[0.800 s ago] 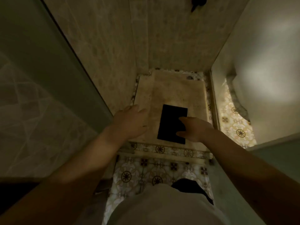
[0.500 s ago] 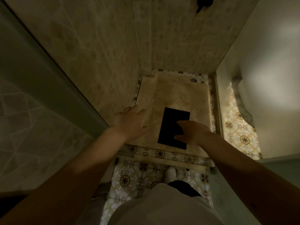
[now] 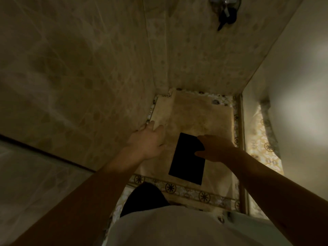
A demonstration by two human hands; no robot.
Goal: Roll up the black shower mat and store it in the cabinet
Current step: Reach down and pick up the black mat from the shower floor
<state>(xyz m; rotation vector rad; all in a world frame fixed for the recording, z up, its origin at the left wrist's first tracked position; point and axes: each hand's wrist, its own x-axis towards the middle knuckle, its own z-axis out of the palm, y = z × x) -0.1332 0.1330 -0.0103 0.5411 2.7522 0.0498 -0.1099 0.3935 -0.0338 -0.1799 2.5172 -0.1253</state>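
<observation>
The black shower mat is a small flat black rectangle lying unrolled on the beige floor of the shower stall. My left hand hovers open to the left of it, fingers spread, close to the tiled wall. To the right, my right hand reaches over the mat's upper right corner with thumb and fingers apart; the frame does not show if it touches the mat. No cabinet is in view.
Tiled walls close the stall on the left and back. A tap fitting sits high on the back wall. A patterned tile threshold runs in front of the mat. A glass panel stands at the right.
Both hands have reached farther forward into the stall and spread wider apart. My view has moved closer to the floor. The mat lies where it was.
</observation>
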